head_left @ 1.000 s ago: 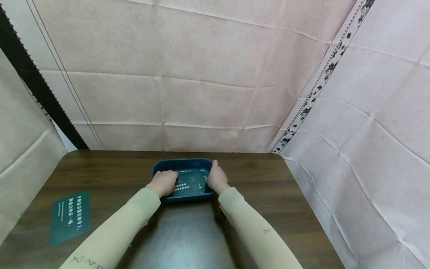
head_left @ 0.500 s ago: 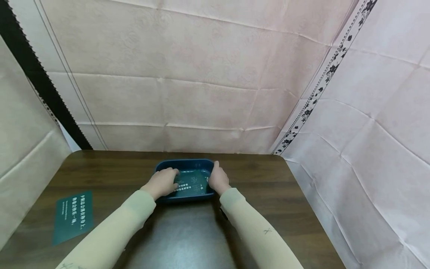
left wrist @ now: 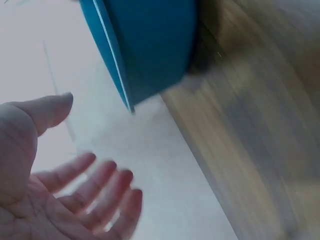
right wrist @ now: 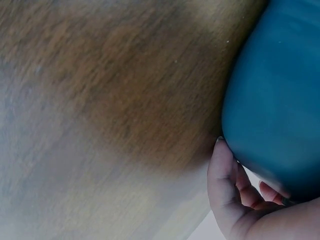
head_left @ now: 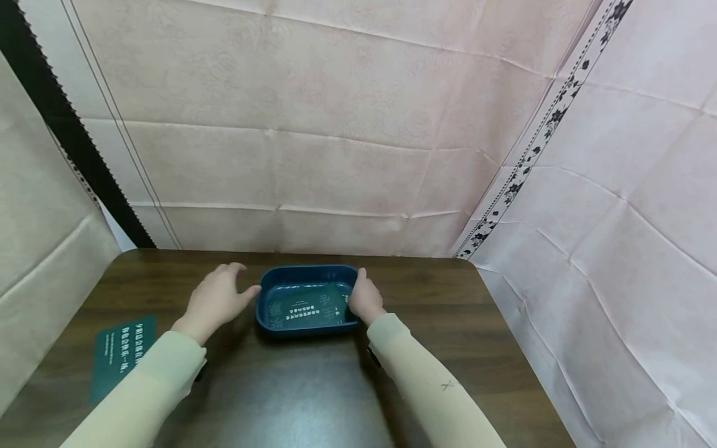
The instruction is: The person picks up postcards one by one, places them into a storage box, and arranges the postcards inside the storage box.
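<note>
Tray [head_left: 307, 274] of dark blue plastic, set midway along the far edge of the desk [head_left: 313, 386], a little in from it. Inside, lying flat on the bottom, a green card [head_left: 307, 306] with pale printed lines. Another green card [head_left: 120, 358] well apart, near the desk's left edge.

Right hand [head_left: 364, 298] clasped on the tray's right wall: thumb pressed against the outside, fingers curled over the rim in the right wrist view. Left hand [head_left: 215, 302] empty and spread wide, palm bare in the left wrist view, fingers relaxed, thumb pointing at the tray's left wall. Just beside that wall; cannot tell from the head view whether the thumb tip touches it, though the wrist view suggests a gap.

For steady work here, probably best to:
- Keep the right-hand grip low and firm on the wall, so the light tray neither slides on the smooth wood nor tips toward the held side.
- Press down rather than squeeze, since thin plastic likely flexes.
- Bring the free left hand in flat and slow, clear of the rim, to avoid knocking the tray toward the far edge.
- Mind the card inside: thin and flush with the bottom, likely awkward to lift except by an edge or corner.
</note>
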{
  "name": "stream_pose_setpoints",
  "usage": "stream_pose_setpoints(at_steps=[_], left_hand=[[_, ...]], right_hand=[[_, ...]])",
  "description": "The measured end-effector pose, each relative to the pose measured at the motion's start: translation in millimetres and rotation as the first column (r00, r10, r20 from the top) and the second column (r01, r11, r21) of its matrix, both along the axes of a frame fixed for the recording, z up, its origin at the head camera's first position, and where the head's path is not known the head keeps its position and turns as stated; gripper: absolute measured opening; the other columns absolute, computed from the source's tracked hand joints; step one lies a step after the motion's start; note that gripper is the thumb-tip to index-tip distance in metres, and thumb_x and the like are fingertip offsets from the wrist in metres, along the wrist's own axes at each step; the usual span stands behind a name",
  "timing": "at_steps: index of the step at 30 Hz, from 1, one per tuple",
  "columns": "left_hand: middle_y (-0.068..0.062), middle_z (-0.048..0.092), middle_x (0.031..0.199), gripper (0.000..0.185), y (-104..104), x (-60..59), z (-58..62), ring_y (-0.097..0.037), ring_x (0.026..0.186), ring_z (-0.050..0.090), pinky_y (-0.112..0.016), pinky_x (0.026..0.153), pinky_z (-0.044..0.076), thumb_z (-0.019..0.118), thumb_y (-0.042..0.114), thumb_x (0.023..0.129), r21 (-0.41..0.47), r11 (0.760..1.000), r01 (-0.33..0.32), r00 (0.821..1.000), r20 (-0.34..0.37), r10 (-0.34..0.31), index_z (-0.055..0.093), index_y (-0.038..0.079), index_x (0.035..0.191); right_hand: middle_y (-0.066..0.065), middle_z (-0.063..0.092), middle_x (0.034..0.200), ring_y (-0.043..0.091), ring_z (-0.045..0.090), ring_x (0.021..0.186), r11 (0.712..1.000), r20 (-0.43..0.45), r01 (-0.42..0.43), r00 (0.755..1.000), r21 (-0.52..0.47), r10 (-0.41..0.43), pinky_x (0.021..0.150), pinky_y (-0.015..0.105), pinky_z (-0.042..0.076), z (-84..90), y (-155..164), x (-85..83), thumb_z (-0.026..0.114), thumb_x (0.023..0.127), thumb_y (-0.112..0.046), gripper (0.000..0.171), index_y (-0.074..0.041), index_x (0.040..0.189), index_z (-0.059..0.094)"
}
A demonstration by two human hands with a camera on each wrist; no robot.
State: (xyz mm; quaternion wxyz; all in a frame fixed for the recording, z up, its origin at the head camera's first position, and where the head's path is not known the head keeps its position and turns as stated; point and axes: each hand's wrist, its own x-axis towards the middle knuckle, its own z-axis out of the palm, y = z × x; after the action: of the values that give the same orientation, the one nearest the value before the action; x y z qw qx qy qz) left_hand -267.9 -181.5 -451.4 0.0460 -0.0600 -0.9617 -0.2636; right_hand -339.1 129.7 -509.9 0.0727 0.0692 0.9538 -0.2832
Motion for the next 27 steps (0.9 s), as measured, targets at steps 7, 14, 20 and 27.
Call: stream_pose_setpoints(at_steps=[7,14,20,27], left_hand=[[-0.044,0.033,0.126,0.092,-53,16.6,-10.6,-0.060,0.108,0.035,-0.071,0.079,0.038,0.061,0.057,0.087,-0.102,0.981,-0.164,0.982,0.073,0.172,0.034,-0.016,0.136],[-0.053,0.021,0.116,0.110,-117,33.4,-29.2,-0.069,0.103,0.024,-0.074,0.076,0.031,0.065,0.060,0.082,-0.199,0.944,-0.262,0.911,0.273,0.310,0.020,-0.026,0.133],[-0.053,0.017,0.112,0.118,-148,38.8,-39.7,-0.068,0.101,0.023,-0.071,0.075,0.034,0.065,0.067,0.078,-0.209,0.932,-0.296,0.844,0.400,0.357,0.016,-0.027,0.131],[-0.047,0.023,0.104,0.118,-155,42.4,-38.7,-0.062,0.097,0.030,-0.068,0.079,0.037,0.067,0.066,0.076,-0.257,0.897,-0.359,0.773,0.457,0.440,0.015,-0.028,0.125]], right_hand=[[0.015,0.054,0.132,0.029,0.058,0.108,1.000,-0.013,-0.006,1.000,0.009,0.006,0.090,0.053,0.048,3.6,-1,3.4,0.062,0.092,-0.006,0.075,-0.012,0.151,0.017],[0.015,0.052,0.134,0.029,0.058,0.108,1.000,-0.002,-0.005,1.000,0.013,0.005,0.090,0.053,0.048,3.5,0,2.8,0.063,0.093,-0.007,0.076,-0.012,0.152,0.016],[0.014,0.053,0.133,0.029,0.058,0.107,1.000,0.010,0.001,1.000,0.017,-0.002,0.089,0.053,0.048,0.4,1,-1.0,0.064,0.092,-0.006,0.077,-0.013,0.152,0.016],[0.014,0.054,0.132,0.028,0.059,0.105,1.000,0.001,-0.012,1.000,0.016,0.012,0.088,0.053,0.049,1.5,0,1.5,0.063,0.093,-0.007,0.076,-0.012,0.152,0.016]])
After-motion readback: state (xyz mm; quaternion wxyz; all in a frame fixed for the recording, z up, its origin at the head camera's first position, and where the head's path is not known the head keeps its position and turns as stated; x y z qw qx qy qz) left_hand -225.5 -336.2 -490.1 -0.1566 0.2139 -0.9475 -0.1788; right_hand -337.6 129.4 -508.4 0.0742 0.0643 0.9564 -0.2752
